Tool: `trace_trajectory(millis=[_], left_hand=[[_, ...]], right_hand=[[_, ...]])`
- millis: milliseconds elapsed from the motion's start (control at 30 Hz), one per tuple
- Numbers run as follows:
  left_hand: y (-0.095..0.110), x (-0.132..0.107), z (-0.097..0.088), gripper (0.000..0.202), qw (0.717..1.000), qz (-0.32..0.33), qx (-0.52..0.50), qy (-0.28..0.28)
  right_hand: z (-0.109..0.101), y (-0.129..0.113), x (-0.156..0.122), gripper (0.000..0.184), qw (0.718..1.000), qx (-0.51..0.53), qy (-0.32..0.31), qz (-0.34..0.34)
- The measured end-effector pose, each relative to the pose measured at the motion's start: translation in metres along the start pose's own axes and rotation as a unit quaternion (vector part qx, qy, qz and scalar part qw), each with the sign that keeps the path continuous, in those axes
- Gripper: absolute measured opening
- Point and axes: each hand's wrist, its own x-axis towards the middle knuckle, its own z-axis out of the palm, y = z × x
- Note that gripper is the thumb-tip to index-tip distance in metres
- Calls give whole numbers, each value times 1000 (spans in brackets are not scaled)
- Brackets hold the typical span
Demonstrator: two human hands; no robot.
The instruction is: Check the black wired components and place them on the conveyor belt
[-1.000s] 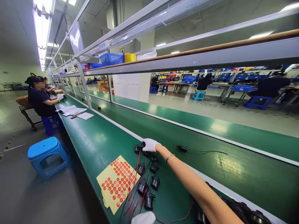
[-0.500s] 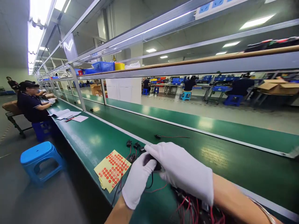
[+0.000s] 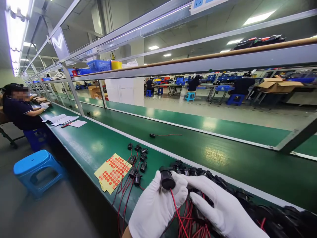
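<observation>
Left hand (image 3: 154,207) clamps a black cylinder (image 3: 167,179) right of the sticker sheet (image 3: 108,169), tilted apparently so the red wire (image 3: 176,206) hangs down. Right hand (image 3: 219,201), farther right of the sheet: cannot tell whether it grips anything.

Part (image 3: 167,179): black; its wire (image 3: 175,205): red. Left glove (image 3: 156,208), right glove (image 3: 216,203): plain white. Sticker sheet (image 3: 113,172): pale yellow, bears rows of red dots. Counter (image 3: 96,145): green. Stool (image 3: 33,162): bright blue. Basket (image 3: 99,65): blue. Sign (image 3: 113,56): yellow, black-marked.
</observation>
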Motion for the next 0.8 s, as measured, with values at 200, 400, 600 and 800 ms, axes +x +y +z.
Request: trace_trajectory(millis=[200, 400, 600, 800], left_hand=[[-4, 1, 6, 31, 999, 16, 47, 23], [-5, 0, -6, 40, 938, 114, 328, -16], [2, -2, -32, 49, 810, 206, 548, 5], [0, 0, -41, 44, 761, 230, 607, -11]], right_hand=[[-3, -3, 1, 33, 1000, 20, -14, 11], [-7, -5, -2, 29, 999, 20, 20, -16], [-16, -11, -2, 27, 997, 6, 64, -43], [-19, -17, 0, 30, 996, 20, 71, -48]])
